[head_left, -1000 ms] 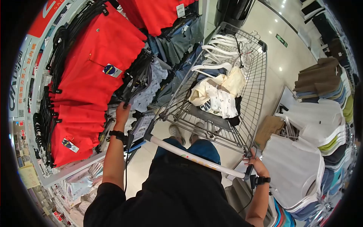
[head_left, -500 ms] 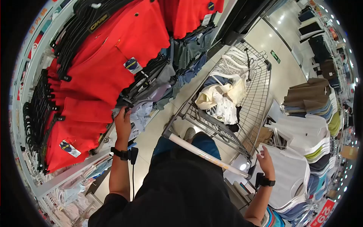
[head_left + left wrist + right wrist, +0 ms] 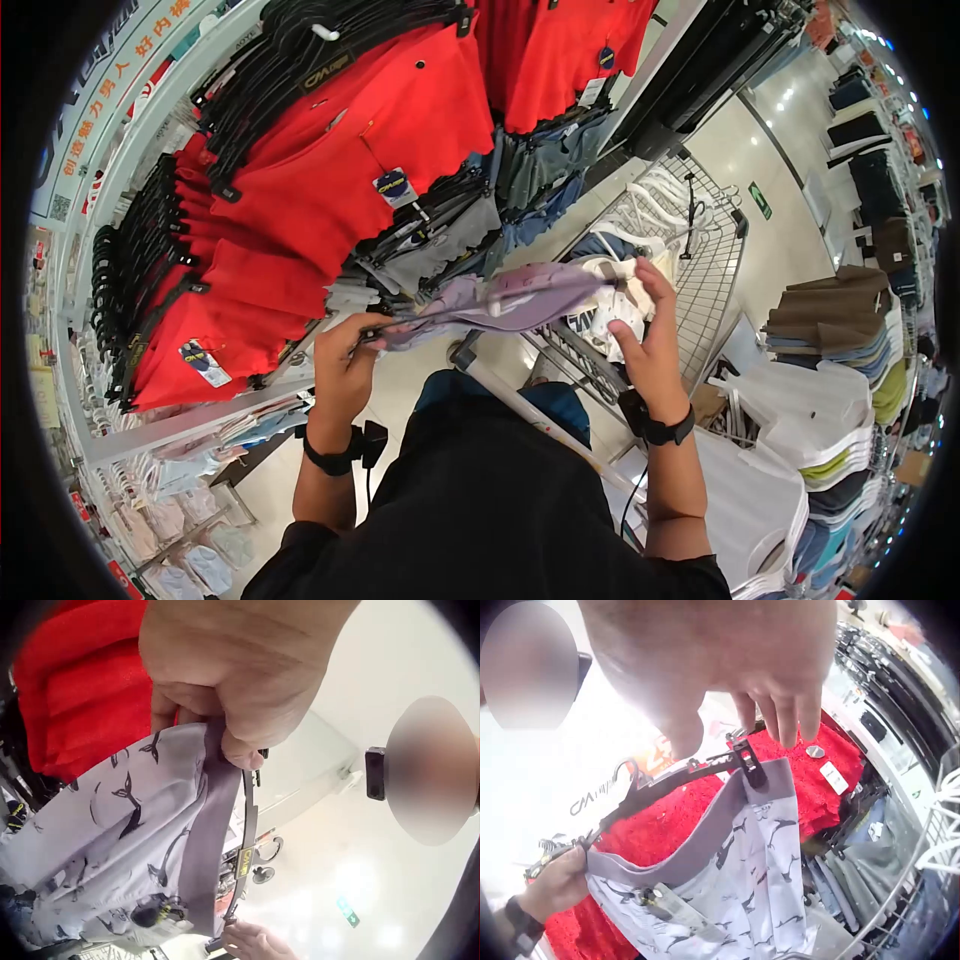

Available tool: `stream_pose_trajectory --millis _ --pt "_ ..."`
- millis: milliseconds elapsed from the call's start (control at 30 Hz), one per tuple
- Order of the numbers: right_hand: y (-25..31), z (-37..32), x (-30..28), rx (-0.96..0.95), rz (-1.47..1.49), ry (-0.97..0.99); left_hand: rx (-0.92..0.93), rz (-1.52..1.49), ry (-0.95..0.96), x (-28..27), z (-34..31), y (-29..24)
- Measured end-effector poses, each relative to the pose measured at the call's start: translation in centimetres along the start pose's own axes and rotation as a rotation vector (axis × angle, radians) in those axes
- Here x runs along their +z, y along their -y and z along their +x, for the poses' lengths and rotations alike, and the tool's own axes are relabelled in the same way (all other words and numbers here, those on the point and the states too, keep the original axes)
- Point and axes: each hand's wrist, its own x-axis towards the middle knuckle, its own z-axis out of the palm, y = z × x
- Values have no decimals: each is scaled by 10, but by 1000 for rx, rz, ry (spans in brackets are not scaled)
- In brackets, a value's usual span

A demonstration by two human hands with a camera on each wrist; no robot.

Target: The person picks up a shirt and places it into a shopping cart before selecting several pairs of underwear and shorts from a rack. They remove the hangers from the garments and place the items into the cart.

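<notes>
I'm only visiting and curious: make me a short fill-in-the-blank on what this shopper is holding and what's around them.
1. The left hand grips one end of a lavender garment that is clipped to a ____ hanger.
2. The shirts on the rack beside it are ____.
3. Past the open right hand, the shopping cart holds loose hangers coloured ____.

Missing words: black; red; white.
</notes>
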Motion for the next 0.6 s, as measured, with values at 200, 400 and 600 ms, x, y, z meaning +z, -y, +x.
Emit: stream_pose_trajectory --millis 200,400,600 --pt "-10 -9 -29 140 -7 307 -34 -173 89 29 1 -4" --pt "-31 -43 -44 148 174 176 -93 -283 100 27 15 -14" --pt "-24 -54 -46 125 238 -13 -132 -278 160 43 23 -18"
